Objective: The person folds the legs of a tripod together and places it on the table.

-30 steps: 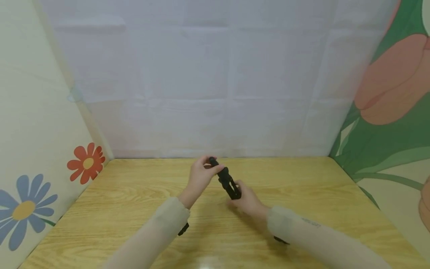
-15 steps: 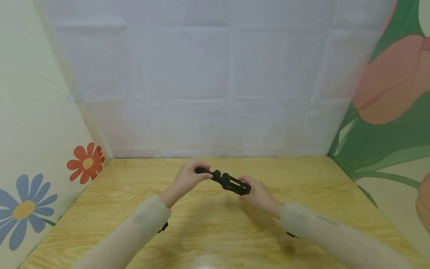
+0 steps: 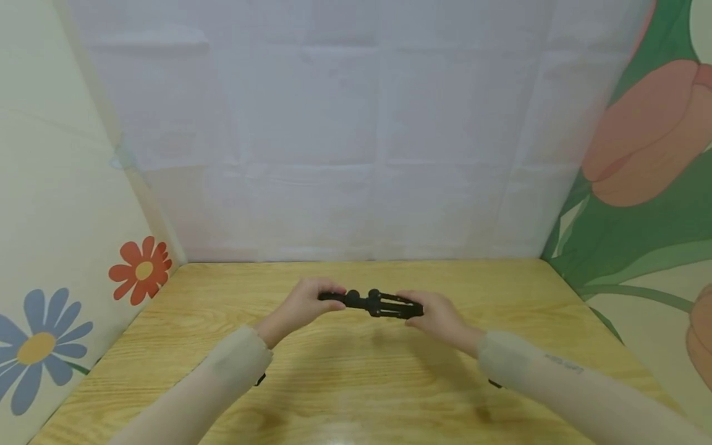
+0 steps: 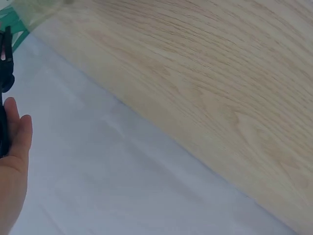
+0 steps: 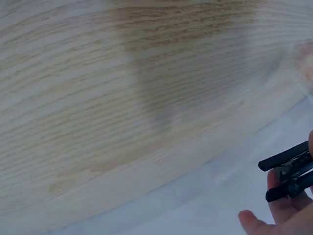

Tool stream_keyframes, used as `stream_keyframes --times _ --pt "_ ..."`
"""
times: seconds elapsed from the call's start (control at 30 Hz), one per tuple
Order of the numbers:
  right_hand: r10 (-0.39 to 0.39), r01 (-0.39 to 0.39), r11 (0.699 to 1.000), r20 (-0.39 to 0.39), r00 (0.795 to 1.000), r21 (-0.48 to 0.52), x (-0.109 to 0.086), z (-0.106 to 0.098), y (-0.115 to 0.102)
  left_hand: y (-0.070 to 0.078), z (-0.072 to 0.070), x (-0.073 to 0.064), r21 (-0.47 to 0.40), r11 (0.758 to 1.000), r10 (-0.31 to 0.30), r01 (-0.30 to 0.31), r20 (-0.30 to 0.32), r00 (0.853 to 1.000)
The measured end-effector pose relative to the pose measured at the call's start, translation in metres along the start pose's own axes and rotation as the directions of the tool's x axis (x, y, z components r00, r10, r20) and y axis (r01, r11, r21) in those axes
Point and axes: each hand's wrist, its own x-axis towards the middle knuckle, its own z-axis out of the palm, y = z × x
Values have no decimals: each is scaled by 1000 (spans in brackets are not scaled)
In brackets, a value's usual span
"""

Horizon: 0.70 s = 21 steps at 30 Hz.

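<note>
A black mini tripod [image 3: 374, 304] is held level over the wooden table between both hands. My left hand [image 3: 302, 304] pinches its narrow end between thumb and fingers. At the other end, my right hand [image 3: 440, 316] grips the slim legs near their tips. A round knob sits at the middle, and gaps show between the legs. In the left wrist view only part of the tripod [image 4: 7, 73] shows at the edge, beside my fingers. The right wrist view has the dark leg ends [image 5: 283, 155] lying across the fingers of my right hand [image 5: 291, 215].
A wood-grain table [image 3: 345, 377] spreads below both hands. Behind it hangs a pale creased cloth [image 3: 334, 154]. Flower-printed panels stand at the left [image 3: 61, 185] and right [image 3: 639, 247]. Both forearms wear light sleeves [image 3: 222, 371].
The tripod has turned from a steep slant to nearly level. My left hand has moved left and down, and my right hand has shifted right; both keep their hold.
</note>
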Motion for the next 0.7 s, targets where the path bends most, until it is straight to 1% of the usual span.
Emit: stream_keyframes --times 0.1,0.23,0.4,0.5,0.53,0.6,0.7 --pt "-39 39 999 1 999 -33 -1 -6 0 -4 0 -1 23 999 39 -40 26 999" --pt "-75 75 996 -2 997 -48 -1 -14 -1 -10 1 -1 18 997 77 -78 50 996" --pt "-121 120 988 -7 993 -99 0 -20 0 -14 4 -1 -23 996 88 -87 60 994" --pt "-124 124 989 0 992 -86 -1 -23 0 -16 7 -1 -31 994 107 -105 60 992" --pt "-125 125 989 4 992 -77 -1 -24 -1 -17 7 -1 -25 992 126 -125 61 990" --pt "-127 128 990 12 992 -66 -2 -25 -1 -18 9 0 -22 990 141 -140 57 988" --pt "-130 131 989 19 991 -64 -2 -27 0 -19 11 1 -21 990 139 -137 62 988"
